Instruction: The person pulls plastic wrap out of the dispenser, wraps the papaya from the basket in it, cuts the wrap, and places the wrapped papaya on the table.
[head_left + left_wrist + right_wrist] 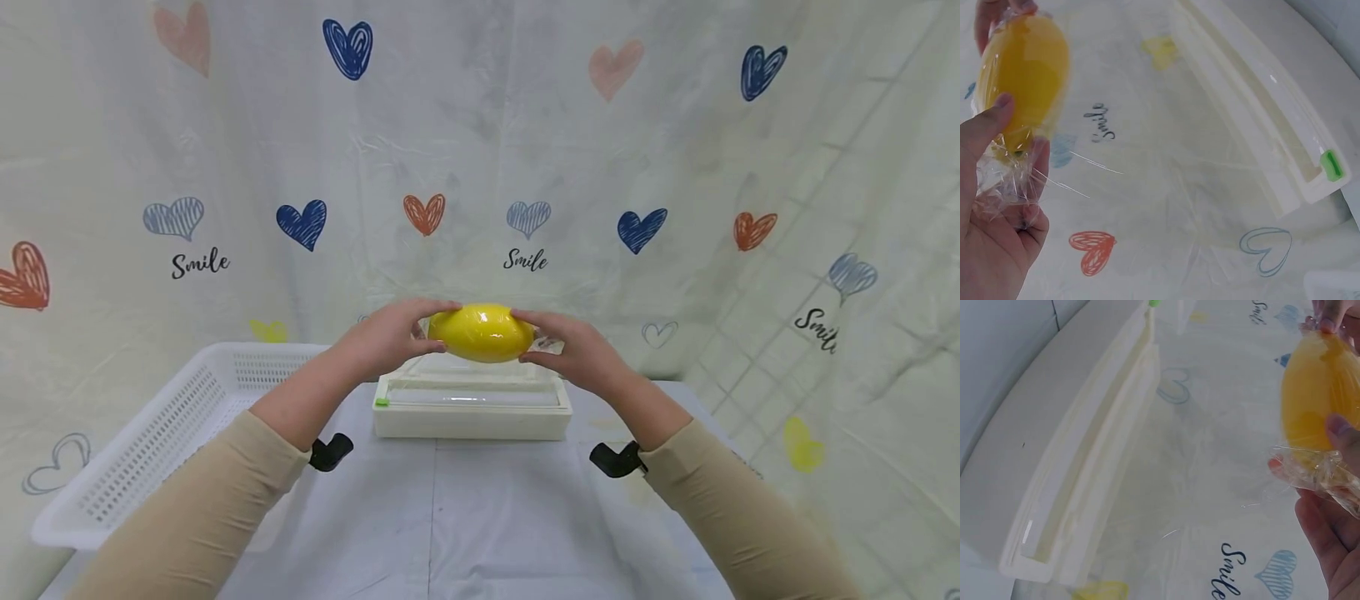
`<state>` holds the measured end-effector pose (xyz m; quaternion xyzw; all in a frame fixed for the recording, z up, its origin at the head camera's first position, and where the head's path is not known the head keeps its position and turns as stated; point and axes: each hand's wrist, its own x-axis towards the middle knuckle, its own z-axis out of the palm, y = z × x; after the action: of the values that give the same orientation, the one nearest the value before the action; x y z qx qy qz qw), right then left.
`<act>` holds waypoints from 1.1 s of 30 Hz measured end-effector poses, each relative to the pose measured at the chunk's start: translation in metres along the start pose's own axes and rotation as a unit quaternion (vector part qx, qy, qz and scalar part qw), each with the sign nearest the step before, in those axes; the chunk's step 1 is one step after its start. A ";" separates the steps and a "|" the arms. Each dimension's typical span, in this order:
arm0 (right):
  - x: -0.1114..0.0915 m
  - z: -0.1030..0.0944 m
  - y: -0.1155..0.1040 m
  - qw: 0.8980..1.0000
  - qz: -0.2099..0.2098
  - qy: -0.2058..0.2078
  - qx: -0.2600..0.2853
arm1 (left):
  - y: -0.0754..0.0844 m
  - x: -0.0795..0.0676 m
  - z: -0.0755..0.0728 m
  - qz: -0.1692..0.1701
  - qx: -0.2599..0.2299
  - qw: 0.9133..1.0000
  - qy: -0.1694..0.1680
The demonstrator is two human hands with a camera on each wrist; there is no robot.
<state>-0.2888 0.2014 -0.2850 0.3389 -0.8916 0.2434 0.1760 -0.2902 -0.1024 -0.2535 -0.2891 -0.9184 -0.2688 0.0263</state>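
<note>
Here, up in the air, the left hand (pixel 393 337) and the right hand (pixel 581 346) grip a yellow oval object (pixel 483 333) between them, thumbs below and fingers above, one hand at each end. Clear film (pixel 1004 184) wraps it, bunched and crinkled at the tips, with loose bits trailing in the left wrist view. Beige sleeves (pixel 217 492) run back from both wrists, a small black fitting (pixel 330 452) near each cuff.

Just beyond and lower sits a long white box (pixel 472 422), a green tab (pixel 382 402) at its left end. It rests on a pale-covered table (pixel 510 517) with a crease down the middle. Off left, a white slatted basket (pixel 187 412); behind everything, a pale sheet (pixel 450 125) printed with hearts and "Smile".

The left forearm hides part of the basket, and the hands cover the object's ends. The right wrist view cuts the object off at its edge; the left wrist view crops the box, and the film's outline is hard to trace.
</note>
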 end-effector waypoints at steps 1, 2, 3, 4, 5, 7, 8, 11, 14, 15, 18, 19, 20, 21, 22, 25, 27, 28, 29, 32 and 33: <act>0.000 -0.001 -0.001 1.000 0.000 0.001 0.000 | 0.001 0.000 -0.001 0.001 0.002 1.000 0.001; 0.001 -0.003 -0.001 1.000 0.000 0.002 -0.001 | 0.002 0.000 -0.002 0.001 0.001 1.000 0.002; 0.001 -0.004 -0.001 1.000 -0.002 0.003 -0.003 | 0.002 0.000 -0.003 0.000 0.000 1.000 0.003; 0.001 -0.005 -0.002 1.000 -0.005 0.005 -0.004 | 0.003 0.000 -0.005 0.001 0.002 1.000 0.005; 0.002 -0.006 -0.002 1.000 -0.007 0.006 -0.006 | 0.003 0.000 -0.006 0.001 0.003 1.000 0.007; 0.003 -0.008 -0.003 1.000 -0.013 0.009 -0.010 | 0.004 0.000 -0.008 0.000 0.006 1.000 0.006; 0.003 -0.009 -0.003 1.000 -0.016 0.010 -0.011 | 0.004 0.000 -0.009 0.001 0.005 1.000 0.006; 0.004 -0.013 -0.006 1.000 -0.020 0.012 -0.012 | 0.006 0.000 -0.012 0.004 0.008 1.000 0.006; 0.004 -0.017 -0.010 1.000 -0.019 0.010 -0.007 | 0.009 -0.001 -0.015 0.009 0.010 1.000 0.005; 0.004 -0.018 -0.011 1.000 -0.018 0.009 -0.005 | 0.010 -0.002 -0.016 0.009 0.012 1.000 0.004; 0.003 -0.021 -0.015 1.000 -0.016 0.005 -0.001 | 0.014 -0.005 -0.019 0.009 0.016 1.000 0.000; 0.002 -0.022 -0.016 1.000 -0.016 0.003 0.001 | 0.016 -0.006 -0.020 0.009 0.017 1.000 0.000; 0.001 -0.023 -0.017 1.000 -0.015 0.002 0.002 | 0.018 -0.007 -0.020 0.008 0.019 1.000 -0.001; 0.000 -0.024 -0.018 1.000 -0.014 0.001 0.002 | 0.019 -0.009 -0.020 0.008 0.021 1.000 -0.002; -0.001 -0.024 -0.019 1.000 -0.012 -0.002 0.001 | 0.020 -0.010 -0.020 0.008 0.022 1.000 -0.003; -0.006 -0.024 -0.019 1.000 -0.008 -0.014 0.002 | 0.021 -0.015 -0.015 0.013 0.023 1.000 -0.006; -0.012 -0.022 -0.018 1.000 -0.004 -0.025 0.005 | 0.020 -0.020 -0.010 0.016 0.017 1.000 -0.010; -0.015 -0.021 -0.018 0.999 0.000 -0.031 0.010 | 0.020 -0.023 -0.007 0.016 0.017 1.000 -0.012; -0.019 -0.019 -0.019 0.999 0.002 -0.036 0.017 | 0.020 -0.027 -0.003 0.016 0.015 1.000 -0.014; -0.031 -0.013 -0.021 0.998 0.011 -0.052 0.033 | 0.021 -0.039 0.007 0.006 0.004 1.000 -0.020; -0.035 -0.010 -0.022 0.998 0.014 -0.058 0.037 | 0.021 -0.044 0.011 0.001 0.004 1.000 -0.022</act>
<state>-0.2469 0.2106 -0.2868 0.3461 -0.8953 0.2586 0.1082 -0.2410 -0.1047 -0.2614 -0.2961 -0.9195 -0.2583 0.0074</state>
